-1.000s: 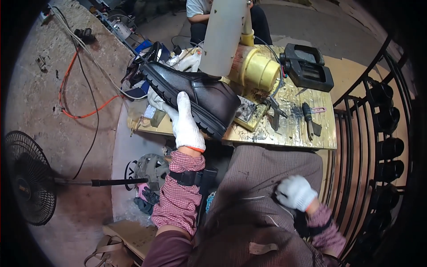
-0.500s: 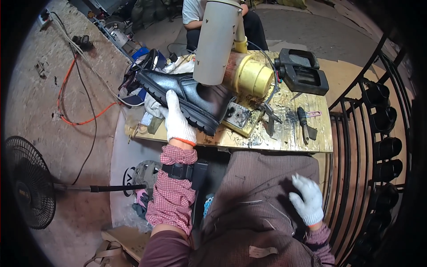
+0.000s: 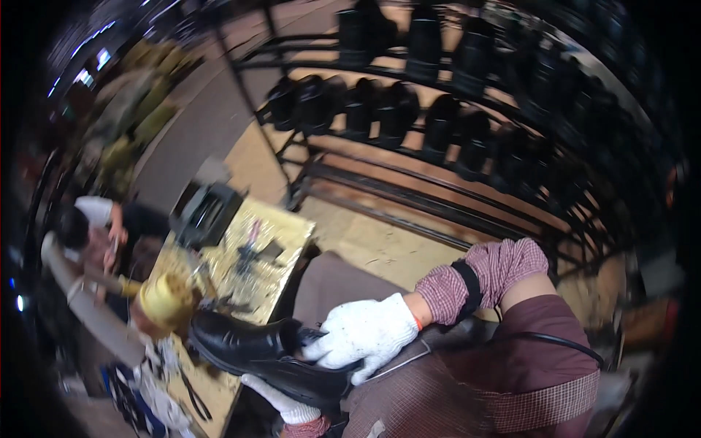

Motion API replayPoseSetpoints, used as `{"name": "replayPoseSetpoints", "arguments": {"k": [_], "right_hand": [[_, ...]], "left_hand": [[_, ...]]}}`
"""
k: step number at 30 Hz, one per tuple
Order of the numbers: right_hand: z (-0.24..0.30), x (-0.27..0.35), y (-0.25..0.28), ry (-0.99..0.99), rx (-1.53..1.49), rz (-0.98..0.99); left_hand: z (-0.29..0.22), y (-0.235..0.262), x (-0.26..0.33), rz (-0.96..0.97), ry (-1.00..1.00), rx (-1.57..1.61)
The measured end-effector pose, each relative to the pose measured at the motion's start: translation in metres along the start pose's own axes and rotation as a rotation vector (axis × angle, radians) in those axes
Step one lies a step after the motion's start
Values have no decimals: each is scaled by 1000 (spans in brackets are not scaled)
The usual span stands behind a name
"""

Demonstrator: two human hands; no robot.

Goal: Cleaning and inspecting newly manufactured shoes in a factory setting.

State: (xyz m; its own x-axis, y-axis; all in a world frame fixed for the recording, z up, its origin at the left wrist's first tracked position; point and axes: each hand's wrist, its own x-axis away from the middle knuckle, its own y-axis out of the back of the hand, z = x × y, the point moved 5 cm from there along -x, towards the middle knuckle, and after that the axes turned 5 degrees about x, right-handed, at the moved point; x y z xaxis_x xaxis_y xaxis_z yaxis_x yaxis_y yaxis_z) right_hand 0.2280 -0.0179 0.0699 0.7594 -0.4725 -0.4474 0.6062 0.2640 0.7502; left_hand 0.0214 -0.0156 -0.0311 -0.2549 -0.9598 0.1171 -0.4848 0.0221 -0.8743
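A black leather shoe (image 3: 244,347) lies tilted above my lap, at the near edge of the work table, its toe pointing left. My left hand (image 3: 281,400), in a white glove, holds it from below along the sole; the shoe hides most of that hand's fingers. From the right, my gloved right hand (image 3: 369,332) reaches over the shoe's opening and grips there with bent fingers. Its fingertips are partly hidden at the collar. A dark apron (image 3: 328,281) covers my lap below both hands.
On the table (image 3: 281,292) stand a yellow cylindrical machine part (image 3: 166,299), a black tray-like block (image 3: 206,212) and pliers (image 3: 196,398). A metal rack (image 3: 380,191) with several black shoes is beyond the table. Another person (image 3: 98,226) sits at the far left.
The view has swung to the right, toward the rack. The shoe has come from above the table toward my lap, still in my left hand. My right hand, empty before, is now on it.
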Motion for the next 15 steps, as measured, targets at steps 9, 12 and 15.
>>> {"name": "replayPoseSetpoints", "arguments": {"k": [9, 12, 15], "right_hand": [[146, 165, 206, -1479, 261, -17], [181, 252, 225, -1962, 625, 228], [194, 370, 235, -2295, 744, 177]], "left_hand": [[76, -73, -58, 275, 506, -861], [62, -43, -59, 145, 517, -880], [44, -65, -51, 10, 511, -817]]}}
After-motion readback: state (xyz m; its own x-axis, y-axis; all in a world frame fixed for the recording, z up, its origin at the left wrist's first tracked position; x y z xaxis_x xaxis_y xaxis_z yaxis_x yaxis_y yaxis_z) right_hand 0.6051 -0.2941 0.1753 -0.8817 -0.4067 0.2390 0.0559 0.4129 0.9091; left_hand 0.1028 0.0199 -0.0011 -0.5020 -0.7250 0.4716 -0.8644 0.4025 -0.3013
